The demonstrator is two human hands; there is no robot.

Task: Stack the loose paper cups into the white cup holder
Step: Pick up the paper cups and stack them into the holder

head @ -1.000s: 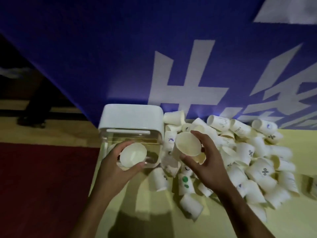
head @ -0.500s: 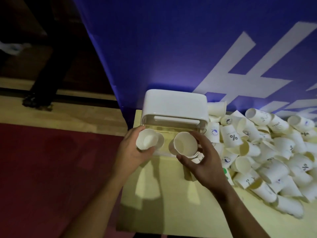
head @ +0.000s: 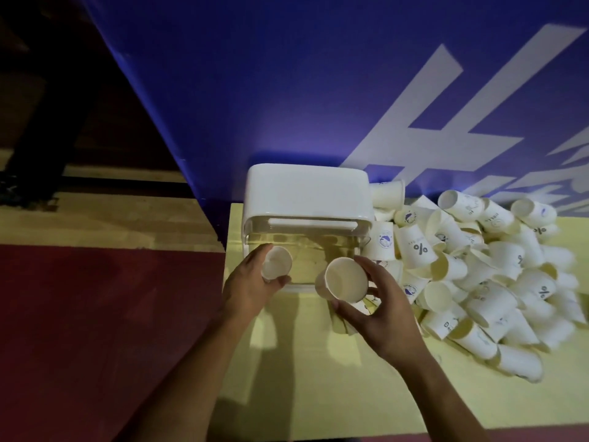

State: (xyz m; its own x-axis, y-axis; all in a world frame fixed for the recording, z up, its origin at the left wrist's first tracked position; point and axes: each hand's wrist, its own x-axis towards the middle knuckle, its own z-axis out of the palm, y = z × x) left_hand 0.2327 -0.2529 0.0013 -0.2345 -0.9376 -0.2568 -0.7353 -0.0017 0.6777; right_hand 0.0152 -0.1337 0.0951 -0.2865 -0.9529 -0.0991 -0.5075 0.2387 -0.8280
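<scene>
1. left hand (head: 245,288) fingers (head: 256,254) curled round a paper cup, the left cup (head: 276,262), thumb under it, mouth facing up toward camera.
2. right hand (head: 382,317) fingers (head: 371,267) and thumb grasping the right cup (head: 344,280) by its rim and wall, mouth tilted toward camera.
3. both cups are in front of the clear front of the white cup holder (head: 306,193): left cup at its left side, right cup at its lower right edge. can't tell if either touches it.
4. holder stands at the back left corner of the yellow surface (head: 318,378), against a blue banner (head: 287,90).
5. pile of loose cups (head: 478,266) right of the holder, nearest ones touching its side, most lying tipped over.
6. red floor (head: 95,314) left of the surface.
</scene>
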